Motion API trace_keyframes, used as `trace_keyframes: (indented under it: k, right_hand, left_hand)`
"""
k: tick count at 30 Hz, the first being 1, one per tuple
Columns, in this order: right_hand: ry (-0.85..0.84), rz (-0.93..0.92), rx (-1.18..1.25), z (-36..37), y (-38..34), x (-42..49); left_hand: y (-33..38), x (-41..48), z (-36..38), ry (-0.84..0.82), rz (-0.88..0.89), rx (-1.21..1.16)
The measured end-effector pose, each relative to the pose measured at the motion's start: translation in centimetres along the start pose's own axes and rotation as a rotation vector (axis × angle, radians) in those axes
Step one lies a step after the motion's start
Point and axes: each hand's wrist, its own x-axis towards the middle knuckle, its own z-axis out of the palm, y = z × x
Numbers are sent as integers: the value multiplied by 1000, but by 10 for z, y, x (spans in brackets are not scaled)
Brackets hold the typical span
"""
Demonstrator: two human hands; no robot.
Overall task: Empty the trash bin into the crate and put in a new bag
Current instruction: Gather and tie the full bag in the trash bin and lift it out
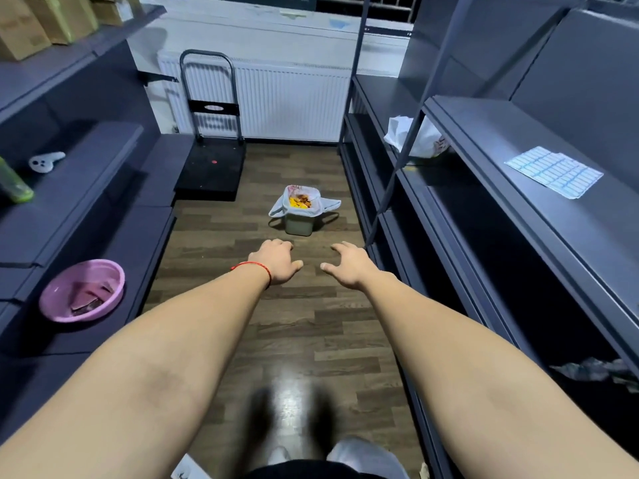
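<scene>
A small pale green trash bin (298,224) stands on the wooden floor in the aisle ahead of me. A white bag (325,204) lines it, its edges folded out over the rim, and yellow and orange scraps (300,201) fill the top. Both arms are stretched forward. My left hand (279,261), with a red string at the wrist, hovers short of the bin with fingers apart and nothing in it. My right hand (347,267) is beside it, also spread and holding nothing. No crate shows in this view.
Dark shelving lines both sides of the aisle. A black platform trolley (211,167) stands at the far left before a white radiator (290,98). A pink basin (83,290) sits on the left shelf; a white plastic bag (420,136) and a label sheet (553,171) lie on the right shelves.
</scene>
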Motion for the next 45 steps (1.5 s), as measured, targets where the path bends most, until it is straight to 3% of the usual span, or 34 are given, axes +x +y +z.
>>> trace_keyframes:
  k: [15, 30, 45]
  right_hand:
    - [-72, 14, 9, -35, 13, 172]
    - [-102, -42, 42, -96, 43, 350]
    - [-154, 23, 36, -127, 29, 513]
  left_hand:
    - [-14, 164, -32, -53, -35, -9]
    - [16, 331, -84, -26, -107, -59]
    - [-26, 504, -116, -51, -106, -127]
